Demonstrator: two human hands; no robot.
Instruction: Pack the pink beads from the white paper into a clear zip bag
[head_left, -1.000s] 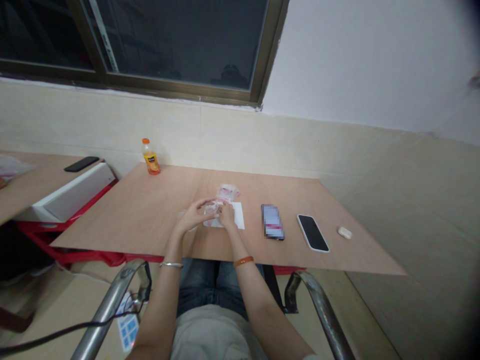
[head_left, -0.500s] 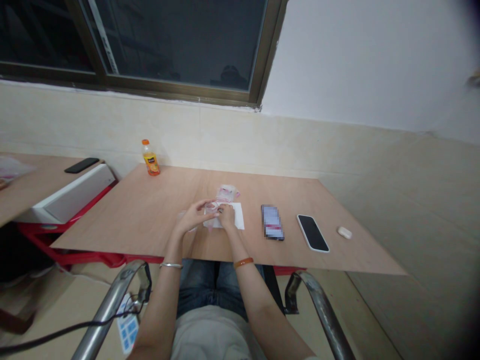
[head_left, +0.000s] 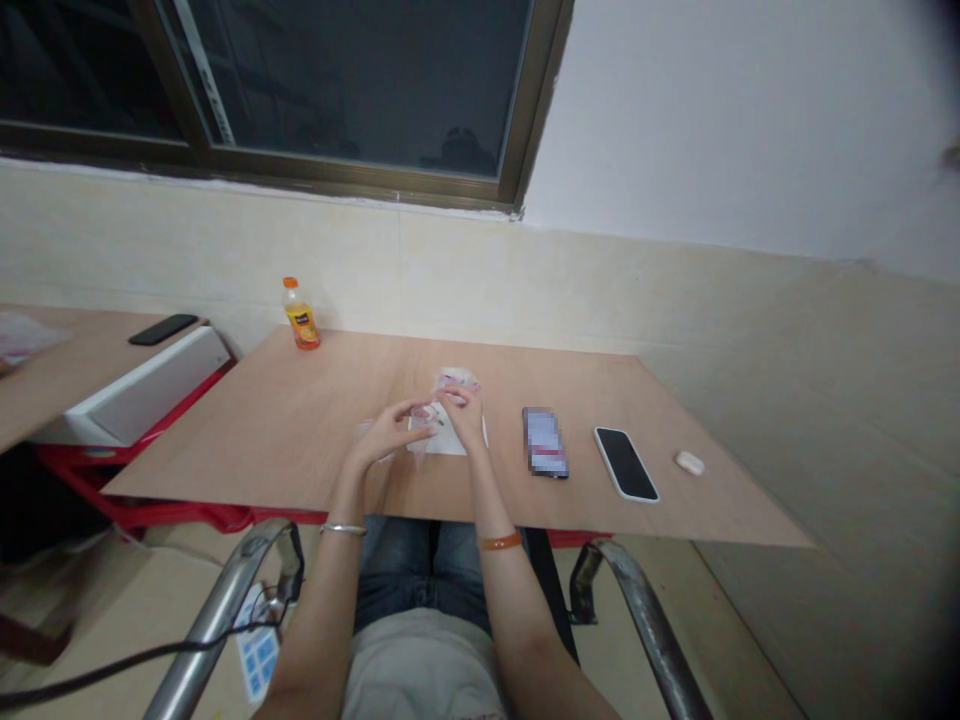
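Fine fingertip work seems in hand: the left hand grips, as far as this small view shows, some clear plastic over white paper on the table. The right hand bends its fingers together by the pink-marked packet; I cannot tell if they pinch anything. The next move likely calls for a steady left hold.

No text can be read: the bottle label is too small, the lit phone screen pixelated.
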